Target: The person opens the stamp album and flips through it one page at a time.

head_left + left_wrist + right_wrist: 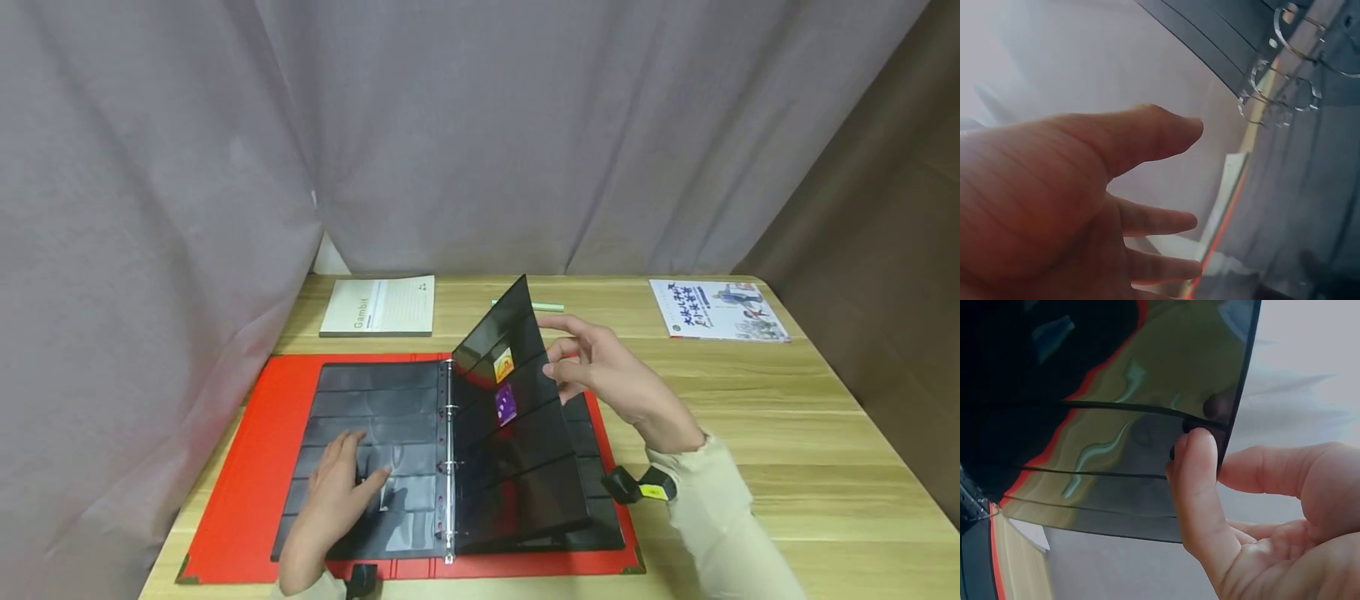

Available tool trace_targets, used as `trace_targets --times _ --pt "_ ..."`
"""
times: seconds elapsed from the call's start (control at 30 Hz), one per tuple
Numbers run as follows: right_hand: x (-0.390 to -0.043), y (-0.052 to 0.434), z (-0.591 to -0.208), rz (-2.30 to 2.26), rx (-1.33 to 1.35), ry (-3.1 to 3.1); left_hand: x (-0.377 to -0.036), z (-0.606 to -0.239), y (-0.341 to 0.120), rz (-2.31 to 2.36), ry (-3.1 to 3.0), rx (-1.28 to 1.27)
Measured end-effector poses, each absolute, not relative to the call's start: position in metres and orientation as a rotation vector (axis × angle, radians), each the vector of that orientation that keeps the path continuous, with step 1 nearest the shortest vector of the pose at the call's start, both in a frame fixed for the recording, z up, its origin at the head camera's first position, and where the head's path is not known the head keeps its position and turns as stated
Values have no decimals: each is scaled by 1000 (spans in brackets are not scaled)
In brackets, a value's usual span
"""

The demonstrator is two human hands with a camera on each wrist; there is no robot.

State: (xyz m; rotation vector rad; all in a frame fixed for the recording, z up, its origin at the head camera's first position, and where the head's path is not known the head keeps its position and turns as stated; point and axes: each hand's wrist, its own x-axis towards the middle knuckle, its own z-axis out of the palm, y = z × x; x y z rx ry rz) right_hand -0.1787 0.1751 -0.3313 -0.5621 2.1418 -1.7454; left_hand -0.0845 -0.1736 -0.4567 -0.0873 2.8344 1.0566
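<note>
Right hand: the right hand pinches the outer edge of a black page. In the right wrist view the thumb lies on one side of the page edge and a finger on the other, so its grip is closed on the page.
Left hand: the left hand lies flat on the left pages with its fingers straight and loose. It holds nothing and just rests there.
Black page: it stands up in the middle of the book, about halfway over, tilted to the right. Its inner edge sits on the metal rings.
Book: a big red folder lies open on the table, with more black pages flat on both sides.
How far along: I think the page turn is about half done. The page is up but not yet laid flat on either side.
Stickers: two small pictures sit in the page's pockets, one orange and one purple. They are too small to read.
Writing: the grey booklet at the back left says "Gambit". The white booklet at the back right has big blue signs I cannot read.
Other things: a grey curtain hangs behind the table.
</note>
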Motion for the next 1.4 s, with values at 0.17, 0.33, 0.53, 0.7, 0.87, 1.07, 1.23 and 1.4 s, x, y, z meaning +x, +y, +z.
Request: trace_targets --times 0.17,0.33,0.53,0.7,0.87,1.07,1.23,1.4 --pt "-180 165 -324 -1734 -519 2134 -85 -445 -170 1147 2852 -8" --pt "-183 153 -313 -1699 -486 2145 -88 -431 -162 1208 2854 57" --pt "-187 141 -306 -1673 -486 2157 -91 -412 -149 1256 2889 120" --pt "-183 130 -302 -1681 -488 2143 -87 -397 -137 1383 2935 245" --pt "-179 114 -301 -1685 -476 2138 -81 -382 -122 1558 2964 507" --pt "-181 97 -305 -1720 -531 2100 -76 -370 -103 1660 2876 783" --pt "-181 88 -309 -1703 -594 2067 -73 -367 -96 1664 2824 813" --pt "-181 88 -311 -1688 -647 2032 -74 -367 -95 1682 2809 828"
